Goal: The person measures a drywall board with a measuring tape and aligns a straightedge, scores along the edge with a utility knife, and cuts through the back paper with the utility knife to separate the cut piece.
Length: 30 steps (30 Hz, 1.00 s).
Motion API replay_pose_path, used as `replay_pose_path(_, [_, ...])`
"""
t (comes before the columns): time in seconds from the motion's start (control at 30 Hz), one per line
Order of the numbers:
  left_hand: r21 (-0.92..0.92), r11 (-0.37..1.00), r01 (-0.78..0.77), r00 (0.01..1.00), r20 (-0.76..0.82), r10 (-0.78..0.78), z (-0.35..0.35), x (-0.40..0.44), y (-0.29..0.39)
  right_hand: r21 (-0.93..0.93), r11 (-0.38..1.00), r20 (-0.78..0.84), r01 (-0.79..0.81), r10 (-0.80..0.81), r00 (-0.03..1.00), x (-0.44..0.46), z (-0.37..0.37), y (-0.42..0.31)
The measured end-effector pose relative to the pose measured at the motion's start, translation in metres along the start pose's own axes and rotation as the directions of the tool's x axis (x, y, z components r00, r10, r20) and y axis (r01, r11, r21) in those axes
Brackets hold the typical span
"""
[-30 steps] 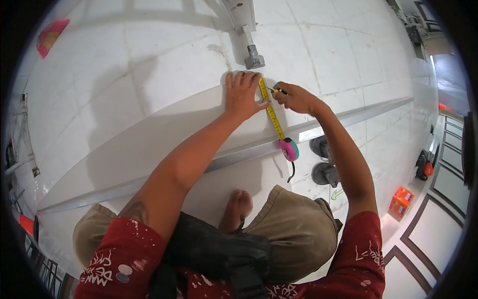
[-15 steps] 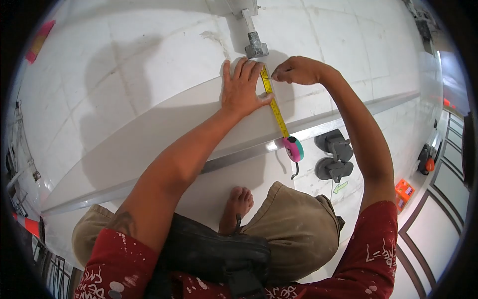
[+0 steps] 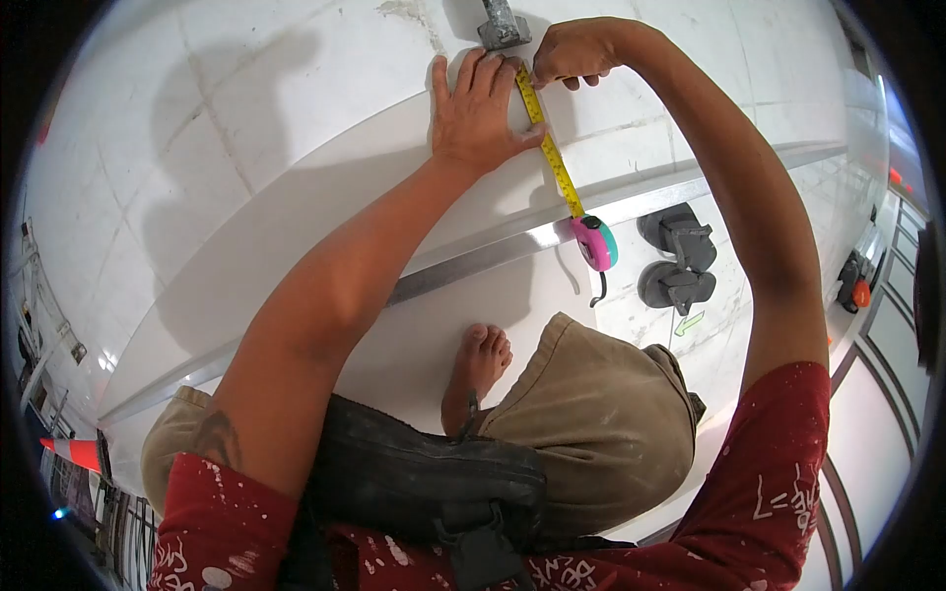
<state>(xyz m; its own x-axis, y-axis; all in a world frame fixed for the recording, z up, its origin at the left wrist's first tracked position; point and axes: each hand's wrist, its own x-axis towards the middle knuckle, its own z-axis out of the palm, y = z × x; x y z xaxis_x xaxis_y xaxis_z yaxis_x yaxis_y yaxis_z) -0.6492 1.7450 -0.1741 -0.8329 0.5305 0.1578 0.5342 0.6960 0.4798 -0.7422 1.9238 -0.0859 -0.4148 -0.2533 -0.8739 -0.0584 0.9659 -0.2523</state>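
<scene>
My left hand (image 3: 478, 118) lies flat with fingers spread on a white panel (image 3: 345, 212). Its index finger and thumb rest against the yellow blade (image 3: 557, 163) of a tape measure, pinning it down. The pink and teal tape measure case (image 3: 596, 243) sits at the blade's near end, by a long metal bar (image 3: 473, 258) across the panel. Beside the blade's far end, my right hand (image 3: 576, 51) is closed in a pinch, fingertips at the panel's edge. Whatever it grips is hidden by the fingers.
A grey metal foot (image 3: 505, 32) stands just beyond my left fingertips. To the right of the tape case are dark sandals (image 3: 680, 236) and a green arrow mark (image 3: 690, 323) on the tiles. An orange-and-white cone (image 3: 74, 453) is at far left. My bare foot (image 3: 478, 369) is on the white surface.
The view has tilted, so hands, tape and bar appear higher. My left hand stays on the blade; my right hand remains pinched by its far end, with the wrist turned slightly.
</scene>
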Motion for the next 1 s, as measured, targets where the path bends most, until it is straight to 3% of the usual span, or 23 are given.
replay_pose_path(0.1, [0.007,1.0,0.008,1.0,0.006,-0.008,0.001,0.0,0.0,-0.003,0.998,-0.014,-0.059,0.059,0.998,0.006,0.005,0.005])
replay_pose_path(0.6, [0.03,0.999,0.016,0.997,0.073,-0.018,0.002,-0.002,0.0,-0.065,0.997,-0.065,-0.034,0.03,0.997,0.015,0.017,0.007])
replay_pose_path(0.8, [0.037,0.998,0.041,0.994,0.097,-0.044,0.001,0.0,0.001,-0.039,0.999,-0.074,0.021,-0.024,0.997,0.018,0.02,0.01])
replay_pose_path(1.0, [0.026,0.999,0.031,0.997,0.068,-0.033,0.002,-0.001,0.0,0.038,0.999,-0.098,-0.037,0.041,0.994,0.008,0.018,0.002])
